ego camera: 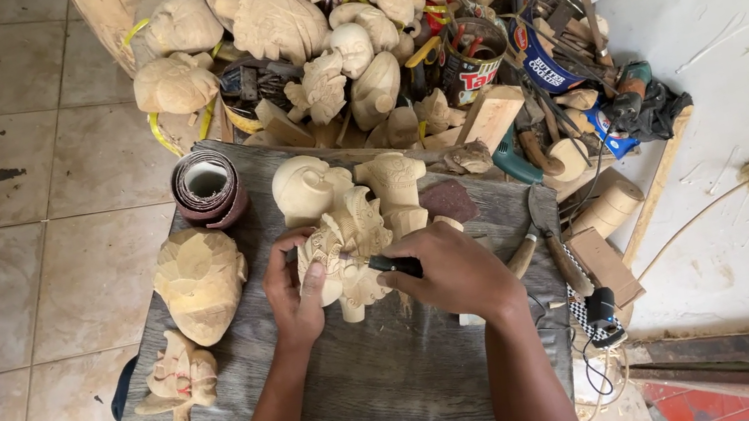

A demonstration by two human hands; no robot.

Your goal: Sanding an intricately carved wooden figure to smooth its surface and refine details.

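A pale wooden carved figure (pixel 352 245) lies on a weathered grey board (pixel 393 380) across my lap. My left hand (pixel 293 293) grips the carving's left side, thumb on its face. My right hand (pixel 451 271) is closed on a dark-handled carving tool (pixel 394 264) whose tip meets the carving's right side. Two more pale carved pieces, a round head (pixel 305 188) and a bust (pixel 394 185), stand just behind it on the board.
On the board's left lie a carved mask (pixel 200 282), a small carved figure (pixel 178 375) and a sandpaper roll (pixel 208 186). Behind, a heap of unfinished carvings (pixel 282 23), tins with tools (pixel 471 57), wood blocks and chisels (pixel 552 242). Tiled floor on the left, white wall on the right.
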